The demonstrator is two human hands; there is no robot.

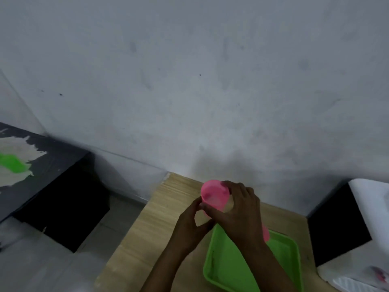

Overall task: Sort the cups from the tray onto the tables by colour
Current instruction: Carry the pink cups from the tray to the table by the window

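Observation:
A pink cup (214, 196) is held up over the far end of the green tray (280, 264), its open mouth turned toward the camera. My right hand (242, 209) wraps round the cup's side from the right. My left hand (195, 220) pinches the cup's lower edge from the left. A second bit of pink (266, 233) shows behind my right wrist, over the tray; I cannot tell whether it is part of the same stack. The tray lies on a light wooden table (147, 239).
A black table (52, 163) at the left carries something green (10, 163) on a scuffed pale patch. At the right stands a table with a white top (370, 199) and something pink (380, 275), blurred. A grey wall rises behind; grey floor lies between the tables.

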